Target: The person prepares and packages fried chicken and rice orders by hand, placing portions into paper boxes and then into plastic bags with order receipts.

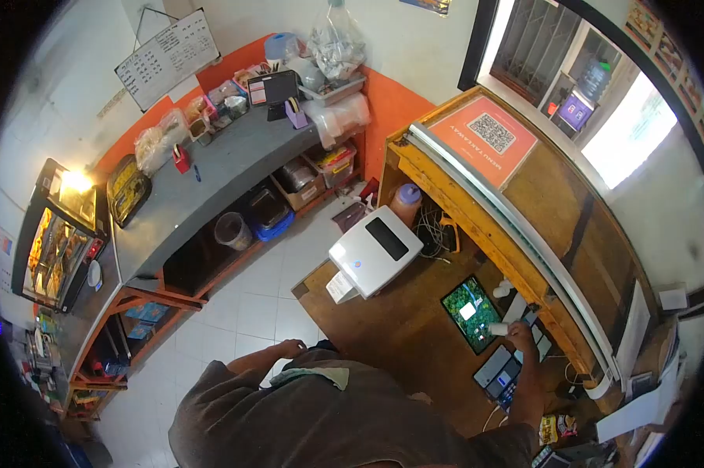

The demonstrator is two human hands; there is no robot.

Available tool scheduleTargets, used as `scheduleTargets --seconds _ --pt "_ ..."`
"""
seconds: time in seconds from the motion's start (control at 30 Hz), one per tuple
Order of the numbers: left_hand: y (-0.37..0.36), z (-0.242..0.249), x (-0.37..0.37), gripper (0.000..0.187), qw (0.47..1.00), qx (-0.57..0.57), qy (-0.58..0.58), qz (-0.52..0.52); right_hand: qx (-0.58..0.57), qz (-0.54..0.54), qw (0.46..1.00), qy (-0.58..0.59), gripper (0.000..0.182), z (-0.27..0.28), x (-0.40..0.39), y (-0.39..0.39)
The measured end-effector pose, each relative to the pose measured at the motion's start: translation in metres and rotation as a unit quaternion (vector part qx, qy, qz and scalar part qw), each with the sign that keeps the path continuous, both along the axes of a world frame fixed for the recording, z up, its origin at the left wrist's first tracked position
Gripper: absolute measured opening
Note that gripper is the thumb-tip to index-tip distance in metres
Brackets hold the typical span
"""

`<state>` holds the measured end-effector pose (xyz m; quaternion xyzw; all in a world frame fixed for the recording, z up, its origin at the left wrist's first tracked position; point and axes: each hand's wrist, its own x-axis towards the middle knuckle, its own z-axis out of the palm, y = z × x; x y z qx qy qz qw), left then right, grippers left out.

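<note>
My right hand [521, 335] is closed on a small white roll [498, 329], which is held over the right edge of a tablet [471, 312] with a lit green screen. A similar white roll [503, 288] stands on the desk just beyond. Below my right hand lies a dark card terminal [497, 373] with a small lit screen. Off to the left, my left hand [291, 349] is low by my body near the desk's edge, away from these things; its fingers are too small to read.
A white machine [375, 251] with a paper slip sticking out stands on the brown desk [399, 335]. Behind it are a capped bottle [406, 204] and cables. A wooden counter [570, 226] rises on the right. A grey counter [211, 164] with a lit food warmer [62, 238] curves along the left.
</note>
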<state>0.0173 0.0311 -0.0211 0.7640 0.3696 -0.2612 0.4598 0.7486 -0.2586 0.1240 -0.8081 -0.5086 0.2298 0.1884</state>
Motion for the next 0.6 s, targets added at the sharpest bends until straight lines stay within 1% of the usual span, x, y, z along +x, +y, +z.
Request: scheduleTargets --seconds 0.03,0.07,0.1,0.13,0.17,0.2,0.23,0.27,0.3,0.33,0.37,0.4,0.43,0.47,0.5,0.57,0.6 --pt "0.006 0.022 0.014 0.046 0.999 -0.004 0.031 0.025 -0.003 -0.004 1.0 -0.003 0.016 -0.011 -0.001 -0.007" --pt "0.011 0.02 0.016 0.047 1.0 -0.007 0.017 0.015 -0.012 -0.035 0.998 0.047 0.017 -0.017 -0.003 -0.013" --pt "0.016 0.031 0.022 0.046 0.999 -0.025 -0.001 0.025 -0.02 -0.066 0.993 0.097 0.018 -0.014 -0.008 -0.019" --pt "0.021 0.042 0.029 0.045 1.0 -0.015 -0.01 0.012 -0.045 -0.105 0.99 0.079 0.016 -0.014 -0.014 -0.021" --pt "0.024 0.049 0.033 0.044 1.0 -0.006 -0.018 -0.005 -0.015 -0.065 0.998 -0.009 0.012 -0.019 -0.018 -0.025" --pt "0.029 0.034 0.03 0.039 0.997 0.0 -0.062 -0.052 0.011 -0.031 0.995 -0.098 0.008 -0.03 -0.019 -0.035" --pt "0.029 0.044 0.034 0.039 0.995 -0.009 -0.062 -0.078 -0.073 0.034 0.981 -0.175 0.013 -0.038 -0.014 -0.041" --pt "0.031 0.069 0.04 0.038 0.998 -0.023 -0.04 -0.037 -0.136 0.036 0.972 -0.189 0.018 -0.057 -0.002 -0.052" --pt "0.036 0.084 0.051 0.037 0.999 -0.034 -0.015 -0.001 -0.176 -0.049 0.969 -0.164 0.016 -0.032 -0.022 -0.041" --pt "0.039 0.073 0.048 0.035 0.998 -0.015 -0.048 -0.034 -0.003 -0.027 0.985 -0.168 0.018 -0.044 -0.021 -0.061" --pt "0.038 0.074 0.05 0.035 0.996 -0.025 -0.043 -0.072 -0.073 -0.035 0.971 -0.223 0.015 -0.025 -0.037 -0.052" --pt "0.038 0.078 0.052 0.036 0.997 -0.008 -0.046 -0.067 -0.067 -0.039 0.967 -0.243 0.013 -0.026 -0.04 -0.056" --pt "0.04 0.088 0.055 0.037 0.997 0.011 -0.049 -0.056 -0.17 -0.082 0.944 -0.27 0.013 -0.012 -0.05 -0.051" --pt "0.037 0.106 0.064 0.038 0.999 -0.015 -0.019 -0.033 -0.178 -0.054 0.932 -0.31 0.013 -0.012 -0.047 -0.062" --pt "0.039 0.104 0.067 0.038 0.999 -0.016 -0.017 -0.047 -0.183 -0.019 0.919 -0.349 0.013 -0.011 -0.047 -0.069" --pt "0.039 0.1 0.067 0.038 0.996 0.003 -0.051 -0.066 -0.203 -0.032 0.902 -0.379 0.015 0.0 -0.053 -0.084" --pt "0.041 0.104 0.071 0.038 0.996 0.004 -0.052 -0.071 -0.204 -0.037 0.902 -0.378 0.015 0.011 -0.06 -0.089"
